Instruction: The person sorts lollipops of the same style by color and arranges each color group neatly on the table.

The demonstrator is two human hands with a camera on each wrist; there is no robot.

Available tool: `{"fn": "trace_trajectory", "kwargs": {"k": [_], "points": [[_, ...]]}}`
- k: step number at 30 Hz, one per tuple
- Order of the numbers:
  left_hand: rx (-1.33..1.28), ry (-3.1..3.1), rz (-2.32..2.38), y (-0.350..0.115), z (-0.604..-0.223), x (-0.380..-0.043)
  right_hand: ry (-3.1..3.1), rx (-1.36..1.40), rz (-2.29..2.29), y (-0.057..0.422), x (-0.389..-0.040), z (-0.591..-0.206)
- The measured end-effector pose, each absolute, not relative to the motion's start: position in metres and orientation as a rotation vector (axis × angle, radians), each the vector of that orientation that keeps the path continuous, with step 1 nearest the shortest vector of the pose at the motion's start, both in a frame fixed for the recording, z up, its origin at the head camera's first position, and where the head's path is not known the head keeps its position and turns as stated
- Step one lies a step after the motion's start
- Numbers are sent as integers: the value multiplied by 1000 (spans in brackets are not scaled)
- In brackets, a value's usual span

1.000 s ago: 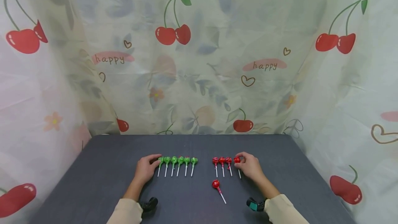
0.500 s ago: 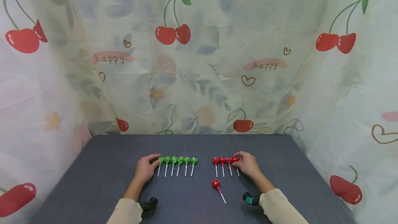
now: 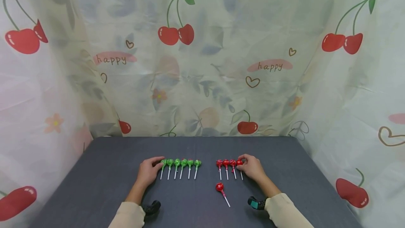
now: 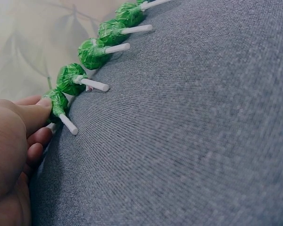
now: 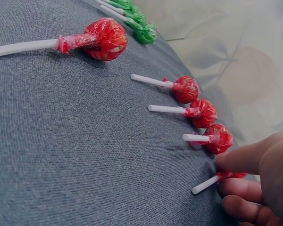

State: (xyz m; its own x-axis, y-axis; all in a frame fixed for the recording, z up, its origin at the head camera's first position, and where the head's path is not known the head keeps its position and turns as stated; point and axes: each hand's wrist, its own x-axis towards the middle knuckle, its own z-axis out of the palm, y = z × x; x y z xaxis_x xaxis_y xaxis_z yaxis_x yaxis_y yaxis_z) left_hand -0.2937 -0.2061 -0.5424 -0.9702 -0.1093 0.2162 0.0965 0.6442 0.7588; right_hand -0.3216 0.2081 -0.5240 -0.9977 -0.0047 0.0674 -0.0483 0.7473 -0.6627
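My left hand [image 3: 148, 172] pinches the leftmost green lollipop [image 4: 59, 106] by its wrapped head, thumb on top. That lollipop ends a row of several green lollipops [image 3: 184, 164], heads away from me and white sticks toward me. On the right, my right hand [image 3: 253, 168] holds a red lollipop [image 5: 208, 183] between thumb and fingers, hiding most of its head in the right wrist view. It lies right beside three red lollipops [image 3: 226, 164] in a similar row. Nearer to me, another red lollipop [image 3: 220, 188] lies alone at a slant.
A dark grey cloth covers the table [image 3: 190, 207]. Behind it and at both sides hangs a pale curtain [image 3: 202, 90] printed with cherries. Black wrist devices [image 3: 152, 208] sit under both sleeves. A gap separates the green row from the red one.
My right hand has slid its red lollipop left, up against the other three, and has stayed there over the last half second. My left hand has not moved.
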Motion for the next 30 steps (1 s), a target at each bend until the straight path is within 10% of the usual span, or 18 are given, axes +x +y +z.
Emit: {"fn": "trace_trajectory", "kwargs": {"k": [30], "points": [[2, -2626, -1229, -208, -543, -294, -2647, 375, 1262, 189, -261, -507]]}}
